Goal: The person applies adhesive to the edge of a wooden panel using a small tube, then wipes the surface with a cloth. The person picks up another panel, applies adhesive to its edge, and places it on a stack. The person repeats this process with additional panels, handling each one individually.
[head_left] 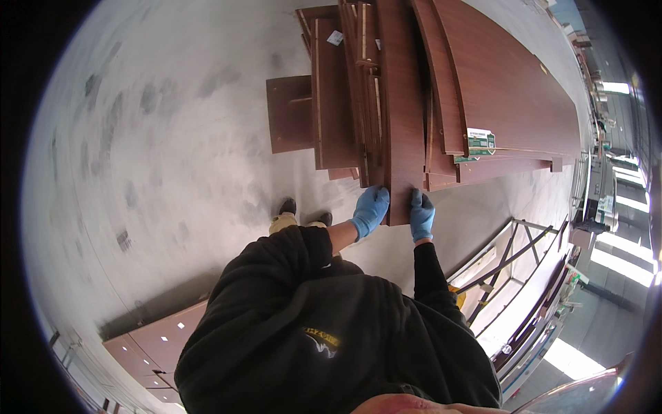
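We grip the long brown board (403, 117) at its near end, atop the panel stack (331, 117): left hand (370, 210) and right hand (421, 215) fingers clamped round the edges. Lifting step, we judge; next needs a level pull clear.

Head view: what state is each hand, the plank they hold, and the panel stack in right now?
Left hand: blue-gloved, gripping the plank's near end.
Right hand: blue-gloved, gripping the same end.
Long brown plank: held at its near end, lying along the stack.
Wood panel stack: lying flat on the floor.
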Demonstrator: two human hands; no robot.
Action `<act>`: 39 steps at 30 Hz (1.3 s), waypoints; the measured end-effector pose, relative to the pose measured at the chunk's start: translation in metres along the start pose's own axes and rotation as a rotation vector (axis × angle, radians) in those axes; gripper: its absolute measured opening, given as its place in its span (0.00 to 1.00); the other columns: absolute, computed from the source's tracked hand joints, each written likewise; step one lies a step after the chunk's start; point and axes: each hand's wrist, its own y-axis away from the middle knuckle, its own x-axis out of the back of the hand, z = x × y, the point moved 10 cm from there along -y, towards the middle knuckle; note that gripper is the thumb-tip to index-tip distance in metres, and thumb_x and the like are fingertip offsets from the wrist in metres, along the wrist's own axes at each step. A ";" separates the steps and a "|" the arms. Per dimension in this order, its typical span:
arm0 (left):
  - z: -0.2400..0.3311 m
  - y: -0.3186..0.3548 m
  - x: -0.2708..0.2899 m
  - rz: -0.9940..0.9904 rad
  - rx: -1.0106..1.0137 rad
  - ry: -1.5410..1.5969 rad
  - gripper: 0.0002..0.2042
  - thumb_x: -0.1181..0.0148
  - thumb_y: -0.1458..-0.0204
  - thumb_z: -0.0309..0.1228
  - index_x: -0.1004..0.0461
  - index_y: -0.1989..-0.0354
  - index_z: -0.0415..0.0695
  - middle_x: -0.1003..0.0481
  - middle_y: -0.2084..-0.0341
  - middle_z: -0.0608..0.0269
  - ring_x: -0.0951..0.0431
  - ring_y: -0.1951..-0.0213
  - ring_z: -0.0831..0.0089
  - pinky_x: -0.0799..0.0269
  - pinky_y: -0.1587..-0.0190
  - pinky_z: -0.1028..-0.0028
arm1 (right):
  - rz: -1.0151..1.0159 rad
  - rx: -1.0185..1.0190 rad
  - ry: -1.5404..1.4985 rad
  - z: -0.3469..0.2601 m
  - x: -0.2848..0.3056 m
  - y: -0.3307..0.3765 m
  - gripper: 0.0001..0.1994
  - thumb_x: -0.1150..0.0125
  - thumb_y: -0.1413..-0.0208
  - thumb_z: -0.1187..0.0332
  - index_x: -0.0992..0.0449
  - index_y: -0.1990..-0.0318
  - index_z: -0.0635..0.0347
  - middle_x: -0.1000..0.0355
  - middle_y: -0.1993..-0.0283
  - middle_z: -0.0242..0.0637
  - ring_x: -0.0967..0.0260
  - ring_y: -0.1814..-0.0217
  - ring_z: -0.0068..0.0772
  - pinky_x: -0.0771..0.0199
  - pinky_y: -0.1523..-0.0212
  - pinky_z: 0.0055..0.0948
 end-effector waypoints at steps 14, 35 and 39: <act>0.013 0.007 0.005 -0.056 0.114 0.094 0.16 0.46 0.34 0.41 0.25 0.64 0.39 0.24 0.73 0.54 0.26 0.69 0.63 0.29 0.63 0.61 | -0.091 -0.060 0.007 0.005 -0.002 -0.007 0.23 0.41 0.29 0.53 0.19 0.65 0.70 0.34 0.74 0.24 0.43 0.69 0.19 0.36 0.68 0.28; 0.003 -0.033 0.056 -0.096 0.152 0.330 0.27 0.45 0.35 0.57 0.24 0.65 0.41 0.24 0.71 0.62 0.24 0.66 0.71 0.27 0.59 0.64 | -0.131 -0.136 0.118 0.033 -0.010 -0.012 0.23 0.44 0.28 0.54 0.18 0.55 0.72 0.22 0.66 0.37 0.30 0.61 0.22 0.25 0.57 0.32; 0.019 -0.005 0.102 -0.220 -0.026 0.176 0.23 0.45 0.35 0.52 0.22 0.61 0.41 0.21 0.66 0.57 0.22 0.62 0.64 0.26 0.53 0.62 | -0.280 -0.054 -0.022 0.055 -0.012 -0.031 0.19 0.48 0.26 0.63 0.25 0.36 0.65 0.23 0.41 0.37 0.25 0.43 0.28 0.23 0.43 0.26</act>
